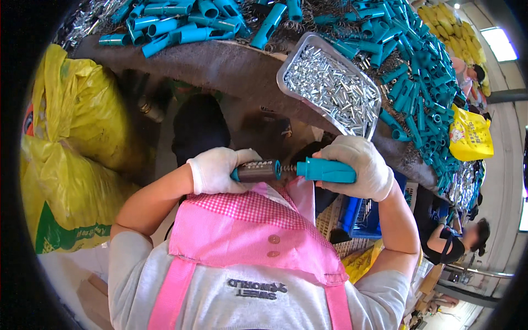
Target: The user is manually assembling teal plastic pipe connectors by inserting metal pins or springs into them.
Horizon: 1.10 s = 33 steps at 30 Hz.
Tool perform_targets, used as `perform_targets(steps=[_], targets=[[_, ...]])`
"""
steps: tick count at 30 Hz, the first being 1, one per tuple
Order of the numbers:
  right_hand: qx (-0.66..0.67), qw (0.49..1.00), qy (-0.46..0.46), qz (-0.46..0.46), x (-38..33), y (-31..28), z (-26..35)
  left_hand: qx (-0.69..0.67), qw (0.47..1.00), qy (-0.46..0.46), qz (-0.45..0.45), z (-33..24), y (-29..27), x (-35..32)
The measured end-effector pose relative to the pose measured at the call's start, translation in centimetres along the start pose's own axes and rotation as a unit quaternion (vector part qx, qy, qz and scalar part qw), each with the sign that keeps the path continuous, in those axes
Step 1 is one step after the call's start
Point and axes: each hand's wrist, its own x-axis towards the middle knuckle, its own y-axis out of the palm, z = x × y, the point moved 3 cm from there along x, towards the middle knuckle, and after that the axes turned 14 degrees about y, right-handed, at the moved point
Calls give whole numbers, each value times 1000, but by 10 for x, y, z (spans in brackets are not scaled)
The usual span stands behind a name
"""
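My left hand (221, 170), in a white glove, is closed around a dark brown cylinder (257, 171) with teal ends. Opposite it, my right hand (363, 168), gloved too, grips a teal plastic handle piece (330, 171). A thin metal coil spring (287, 168) bridges the gap between the two parts, which are lined up end to end above my lap. Just beyond my right hand stands a clear plastic tray (281, 77) filled with small silvery metal pins (330, 82).
Teal plastic housings (423, 93) lie heaped across the curved worktable (236, 66), among loose springs. Yellow sacks (82, 137) stand at the left. A blue bin (352, 217) is below my right forearm. A yellow bag (471, 133) rests at right; other people (462, 236) sit farther off.
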Motion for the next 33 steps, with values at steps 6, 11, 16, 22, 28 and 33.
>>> perform_targets(steps=[6, 11, 16, 22, 28, 33], targets=[[36, 994, 24, 102, -4, 38, -9, -237, 963, -30, 125, 32, 45, -3], [-121, 988, -98, -19, -10, 55, 0, -276, 940, -49, 196, 47, 58, 2], [-322, 889, -310, -99, -14, 54, 11, -366, 894, -62, 252, 74, 74, 0], [-179, 974, -137, -14, -12, 59, -6, -257, 942, -36, 211, 50, 65, 3], [457, 775, 379, 218, -35, 100, -34, 363, 931, 8, 44, 10, 36, 4], [601, 761, 245, -22, -16, 61, -22, 288, 953, 33, -88, 9, 4, 9]])
